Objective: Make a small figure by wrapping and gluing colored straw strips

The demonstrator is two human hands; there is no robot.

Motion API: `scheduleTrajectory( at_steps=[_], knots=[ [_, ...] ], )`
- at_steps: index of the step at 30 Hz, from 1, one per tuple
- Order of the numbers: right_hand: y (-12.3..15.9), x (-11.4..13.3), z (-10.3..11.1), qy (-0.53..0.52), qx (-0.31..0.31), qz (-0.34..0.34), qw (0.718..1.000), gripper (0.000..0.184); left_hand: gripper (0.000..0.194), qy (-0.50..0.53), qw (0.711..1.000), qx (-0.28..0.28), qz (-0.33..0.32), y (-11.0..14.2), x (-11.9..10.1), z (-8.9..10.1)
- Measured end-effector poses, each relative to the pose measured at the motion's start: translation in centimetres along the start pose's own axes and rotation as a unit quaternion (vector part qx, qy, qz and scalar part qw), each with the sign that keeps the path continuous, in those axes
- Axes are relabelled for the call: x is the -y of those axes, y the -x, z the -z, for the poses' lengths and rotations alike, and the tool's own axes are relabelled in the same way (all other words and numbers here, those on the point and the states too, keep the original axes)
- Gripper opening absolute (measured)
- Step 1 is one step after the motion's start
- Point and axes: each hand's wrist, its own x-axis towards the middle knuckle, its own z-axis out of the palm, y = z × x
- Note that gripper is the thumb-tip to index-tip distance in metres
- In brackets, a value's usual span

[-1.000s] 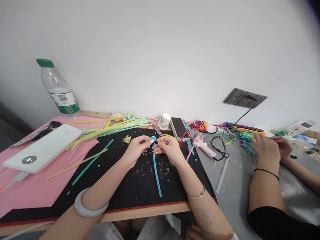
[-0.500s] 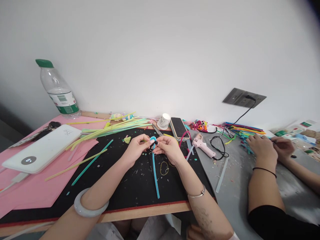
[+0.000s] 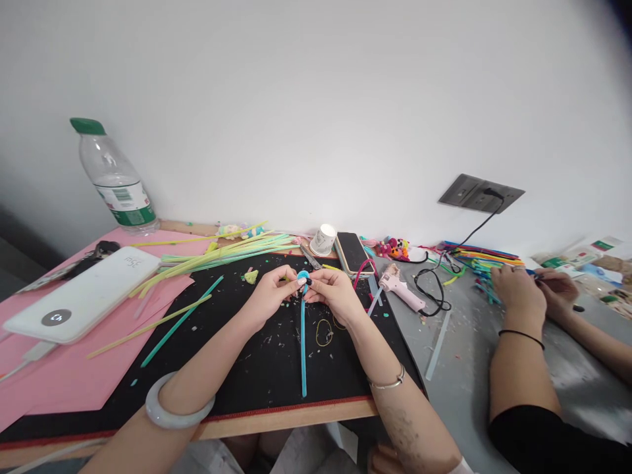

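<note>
Above the black mat (image 3: 237, 388), both hands pinch a blue pipe cleaner (image 3: 303, 349). Its upper end is coiled into a small round, and the long tail hangs down toward the mat's front edge. My left hand (image 3: 270, 295) is closed on the left side of the coil. My right hand (image 3: 336, 294) grips it from the right, with a dark-nailed finger against the coil. The fingers partly hide the coil. Just below my right hand lie thin yellowish rubber bands (image 3: 324, 333). A yellow-green fuzzy piece (image 3: 250, 276) rests left of the hands.
Yellow and green pipe cleaners (image 3: 222, 253) lie at left, beside a white power bank (image 3: 83, 293) and a bottle (image 3: 118, 178). Behind stand a paper cup (image 3: 324, 239) and a phone (image 3: 352, 253). A pink glue gun (image 3: 402, 291) sits right, near a co-worker's hands (image 3: 521, 289).
The tail of the blue pipe cleaner has swung slightly left and now hangs straighter. Both my hands keep their pinch in nearly the same place.
</note>
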Motion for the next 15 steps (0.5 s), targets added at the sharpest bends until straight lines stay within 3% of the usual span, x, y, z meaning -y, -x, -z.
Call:
scheduleTrajectory(
  at_steps=[9,15],
  knots=[
    [0.4,0.9,0.1,0.022,0.005,-0.012,1.000,0.028,0.025,-0.097,0.994,-0.021,-0.047,-0.4,-0.3,0.5],
    [0.3,1.0,0.7,0.056,0.008,-0.030,0.998,0.025,0.025,-0.217,0.968,-0.049,-0.117,-0.3,-1.0,1.1]
  ],
)
